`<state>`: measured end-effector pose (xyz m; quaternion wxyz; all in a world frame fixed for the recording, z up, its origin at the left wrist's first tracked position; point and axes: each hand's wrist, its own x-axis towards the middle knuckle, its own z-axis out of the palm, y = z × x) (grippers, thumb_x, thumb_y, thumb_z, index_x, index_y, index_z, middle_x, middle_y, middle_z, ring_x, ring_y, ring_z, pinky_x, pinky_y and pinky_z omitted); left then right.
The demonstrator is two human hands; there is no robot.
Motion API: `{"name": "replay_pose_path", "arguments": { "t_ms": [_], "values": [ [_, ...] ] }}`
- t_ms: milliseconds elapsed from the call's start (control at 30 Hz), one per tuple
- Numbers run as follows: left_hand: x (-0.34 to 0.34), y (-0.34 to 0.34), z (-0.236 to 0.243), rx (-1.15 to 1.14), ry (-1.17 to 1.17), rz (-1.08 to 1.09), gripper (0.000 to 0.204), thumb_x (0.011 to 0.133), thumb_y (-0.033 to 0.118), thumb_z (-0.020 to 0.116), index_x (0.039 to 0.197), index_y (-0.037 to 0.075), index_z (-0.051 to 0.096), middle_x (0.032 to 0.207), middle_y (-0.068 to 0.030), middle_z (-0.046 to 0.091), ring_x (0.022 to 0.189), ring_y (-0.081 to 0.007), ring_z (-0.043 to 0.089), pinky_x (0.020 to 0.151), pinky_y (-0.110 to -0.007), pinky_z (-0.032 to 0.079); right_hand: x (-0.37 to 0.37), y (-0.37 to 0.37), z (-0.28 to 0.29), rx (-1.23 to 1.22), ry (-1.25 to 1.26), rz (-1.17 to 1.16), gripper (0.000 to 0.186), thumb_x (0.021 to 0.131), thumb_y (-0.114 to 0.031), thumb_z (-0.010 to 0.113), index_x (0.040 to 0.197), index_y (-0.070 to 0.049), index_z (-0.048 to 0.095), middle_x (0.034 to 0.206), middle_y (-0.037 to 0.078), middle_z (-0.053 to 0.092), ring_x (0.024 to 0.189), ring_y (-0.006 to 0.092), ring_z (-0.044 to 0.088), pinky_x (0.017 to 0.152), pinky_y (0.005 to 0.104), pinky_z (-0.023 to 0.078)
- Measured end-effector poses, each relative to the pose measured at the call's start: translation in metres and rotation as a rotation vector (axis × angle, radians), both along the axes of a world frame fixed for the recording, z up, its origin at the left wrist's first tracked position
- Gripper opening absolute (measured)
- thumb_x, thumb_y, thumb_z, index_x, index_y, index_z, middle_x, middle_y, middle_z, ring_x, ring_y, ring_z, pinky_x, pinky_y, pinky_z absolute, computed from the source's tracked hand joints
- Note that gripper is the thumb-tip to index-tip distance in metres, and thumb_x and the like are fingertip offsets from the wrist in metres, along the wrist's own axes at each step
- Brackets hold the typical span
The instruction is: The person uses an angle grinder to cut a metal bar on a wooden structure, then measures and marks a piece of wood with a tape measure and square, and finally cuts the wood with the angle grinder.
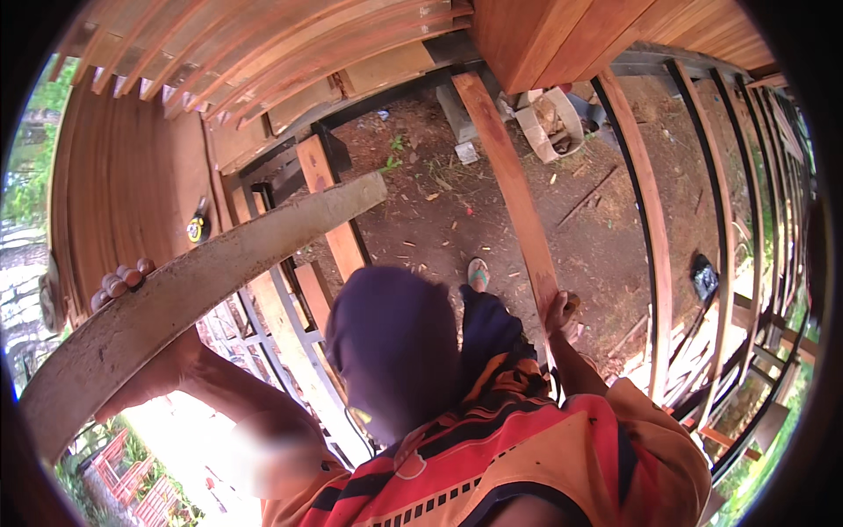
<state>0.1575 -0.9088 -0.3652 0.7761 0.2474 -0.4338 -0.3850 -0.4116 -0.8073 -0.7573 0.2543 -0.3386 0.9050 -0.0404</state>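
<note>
A long, weathered wooden plank (pixel 219 255) slants across the left side, its far end raised over the open framing. My left hand (pixel 162 373) grips it from below, with fingertips curled over the far edge. My right hand (pixel 559 314) is closed round the edge of a reddish wooden beam (pixel 514 184) running away from me; part of its grip is hidden. Between my arms, my bent knee (pixel 395 342) in dark trousers rises in front of my striped orange and red shirt. Below, a foot in a light green sandal (pixel 477 273) shows.
A yellow and black tape measure (pixel 198 227) lies on wooden boards at left. Parallel beams (pixel 645 202) with gaps span the right, above a dirt floor (pixel 430 228). Down there are a carton of wood scraps (pixel 549 127) and a black bag (pixel 703 276). Wooden slats (pixel 263 61) overhang the far side.
</note>
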Motion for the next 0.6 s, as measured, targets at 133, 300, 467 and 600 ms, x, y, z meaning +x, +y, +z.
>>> {"name": "replay_pose_path", "arguments": {
  "t_ms": [133, 300, 467, 600],
  "values": [
    [0.003, 0.040, 0.020, 0.070, -0.024, 0.426, 0.128, 0.057, 0.103, 0.053, 0.122, -0.007, 0.058, 0.110, -0.0258, 0.061, 0.108, -0.0414, 0.059, 0.103, -0.058, 0.042, 0.012, -0.002, 0.024, 0.139, -0.039, -0.026, 0.084, 0.094, -0.076, 0.028, 0.134, -0.011, 0.062, 0.121, 0.022, 0.068, 0.112, 0.0445, 0.065, 0.092, 0.0577, 0.049],
    [-0.028, 0.051, 0.036, 0.103, -0.086, 0.677, 0.132, 0.057, 0.105, 0.046, 0.127, -0.006, 0.055, 0.108, -0.0321, 0.062, 0.104, -0.0472, 0.062, 0.097, -0.062, 0.046, 0.013, 0.002, 0.019, 0.051, -0.067, -0.067, 0.073, 0.097, -0.068, 0.034, 0.124, -0.007, 0.062, 0.125, 0.023, 0.063, 0.115, 0.0468, 0.061, 0.094, 0.0599, 0.046],
    [-0.047, 0.066, 0.037, 0.108, -0.088, 0.622, 0.125, 0.058, 0.106, 0.043, 0.129, 0.003, 0.055, 0.111, -0.0324, 0.063, 0.104, -0.0462, 0.064, 0.097, -0.061, 0.049, 0.006, 0.008, 0.001, -0.046, -0.115, -0.005, 0.074, 0.098, -0.068, 0.035, 0.126, -0.005, 0.061, 0.124, 0.026, 0.062, 0.114, 0.0490, 0.060, 0.096, 0.0597, 0.045],
    [-0.095, 0.044, -0.024, 0.188, -0.051, 0.690, 0.119, 0.067, 0.105, 0.034, 0.131, 0.006, 0.052, 0.106, -0.0295, 0.066, 0.099, -0.0415, 0.067, 0.089, -0.058, 0.054, -0.011, 0.019, -0.005, -0.046, -0.178, -0.020, 0.077, 0.098, -0.069, 0.035, 0.135, -0.005, 0.057, 0.125, 0.027, 0.062, 0.116, 0.0495, 0.059, 0.099, 0.0582, 0.044]
  ]
}}
